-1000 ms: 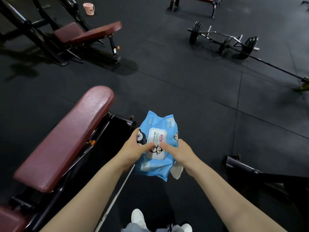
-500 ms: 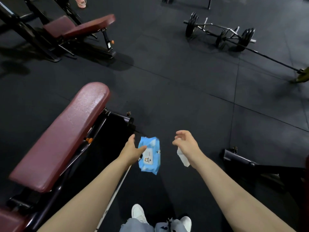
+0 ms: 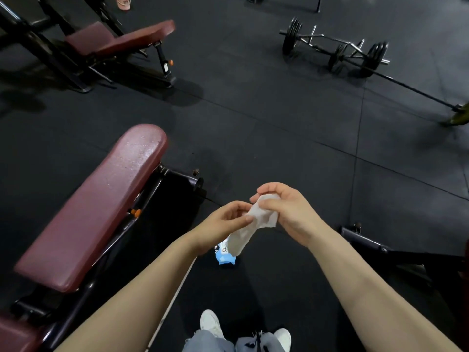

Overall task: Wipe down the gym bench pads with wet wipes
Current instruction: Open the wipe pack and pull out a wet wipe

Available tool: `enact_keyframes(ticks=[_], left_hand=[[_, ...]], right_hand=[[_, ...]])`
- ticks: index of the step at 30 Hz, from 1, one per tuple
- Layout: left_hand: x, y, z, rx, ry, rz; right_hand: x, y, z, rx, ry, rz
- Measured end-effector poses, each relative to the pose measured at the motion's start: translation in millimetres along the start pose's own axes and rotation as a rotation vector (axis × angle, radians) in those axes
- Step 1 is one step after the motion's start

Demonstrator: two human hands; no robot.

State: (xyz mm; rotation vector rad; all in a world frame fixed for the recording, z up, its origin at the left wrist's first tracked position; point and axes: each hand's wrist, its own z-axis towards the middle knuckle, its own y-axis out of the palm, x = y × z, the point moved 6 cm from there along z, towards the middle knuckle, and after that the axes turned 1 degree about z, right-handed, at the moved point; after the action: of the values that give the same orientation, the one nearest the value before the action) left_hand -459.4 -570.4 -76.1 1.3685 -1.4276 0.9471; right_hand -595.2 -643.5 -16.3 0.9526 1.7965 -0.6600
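A white wet wipe (image 3: 256, 222) hangs between my two hands in front of me. My right hand (image 3: 286, 212) pinches its upper end and my left hand (image 3: 223, 224) grips its edge just to the left. The blue wipes pack (image 3: 225, 256) lies on the black floor below the wipe, partly hidden by it and by my left wrist. The maroon back pad (image 3: 96, 209) of the near bench slopes up to the left of my hands, with its seat pad (image 3: 15, 334) at the bottom-left corner.
A second maroon bench (image 3: 119, 40) stands at the upper left. A loaded barbell (image 3: 337, 53) and a long bar lie on the floor at the upper right. A black frame foot (image 3: 365, 241) sits right of my hands. My shoes (image 3: 210, 323) show at the bottom.
The wipes pack left my hands and dropped to the floor. My left hand has come over to the wipe that my right hand held, and both now hold it up.
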Motion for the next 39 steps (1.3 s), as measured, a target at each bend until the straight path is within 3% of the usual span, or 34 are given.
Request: enact_keyframes(ticks=[4, 9, 15, 17, 20, 24, 29, 33, 39], left_hand=[[0, 0, -8, -0.047, -0.103, -0.041], [-13, -3, -15, -0.037, -0.253, -0.001], [-7, -15, -23, 0.238, -0.193, -0.179], [-5, -18, -25, 0.259, -0.181, -0.259], [0, -26, -27, 0.270, -0.159, -0.337], [0, -43, -30, 0.321, -0.169, -0.240], [-14, -67, -38, 0.522, -0.238, -0.036], [-13, -74, -47, 0.610, -0.143, 0.062], [-8, -78, -44, 0.621, -0.130, 0.284]], right_hand=[[-3, -1, 2, 0.047, -0.031, 0.017], [13, -2, 7, 0.118, 0.073, 0.221], [57, 11, 9, 0.106, 0.381, 0.736], [68, 25, 1, -0.053, 0.493, 0.664], [75, 36, -5, -0.188, 0.442, 0.411], [71, 35, 2, -0.111, 0.275, 0.401], [64, 32, 7, 0.063, 0.189, 0.045], [68, 27, 12, 0.184, 0.147, -0.040], [56, 34, 25, 0.049, -0.013, -0.274]])
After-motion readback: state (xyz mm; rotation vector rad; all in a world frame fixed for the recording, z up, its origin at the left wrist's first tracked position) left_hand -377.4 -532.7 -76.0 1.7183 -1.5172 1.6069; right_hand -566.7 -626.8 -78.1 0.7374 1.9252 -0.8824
